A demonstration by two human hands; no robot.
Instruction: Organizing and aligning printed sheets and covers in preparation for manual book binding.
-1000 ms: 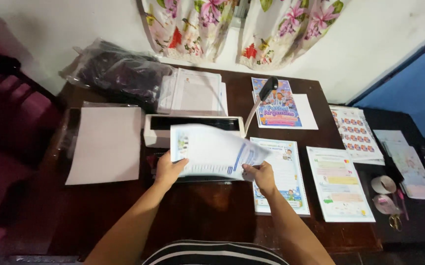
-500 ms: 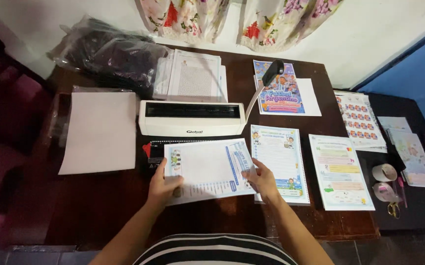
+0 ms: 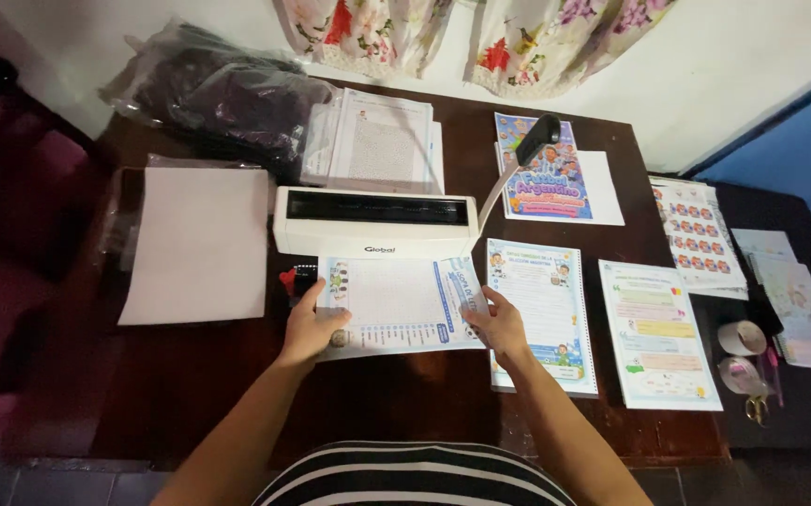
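A white binding machine (image 3: 372,223) sits mid-table, its black-handled lever (image 3: 535,141) raised at its right end. A printed worksheet (image 3: 396,302) lies flat with its far edge at the machine's slot. My left hand (image 3: 310,328) grips the sheet's left edge, thumb on top. My right hand (image 3: 496,323) holds the sheet's right edge. Both forearms reach in from the bottom of the head view.
A blank white sheet (image 3: 199,244) lies left of the machine. Behind are a paper stack (image 3: 382,141) and a dark plastic-wrapped bundle (image 3: 223,94). To the right lie a punched worksheet (image 3: 544,309), colourful printed sheets (image 3: 658,333), a booklet (image 3: 546,173), tape rolls (image 3: 741,339) and scissors (image 3: 757,408).
The worksheet was held up in the air above the machine; both hands have lowered it flat onto the table and slid its far edge up to the machine's slot.
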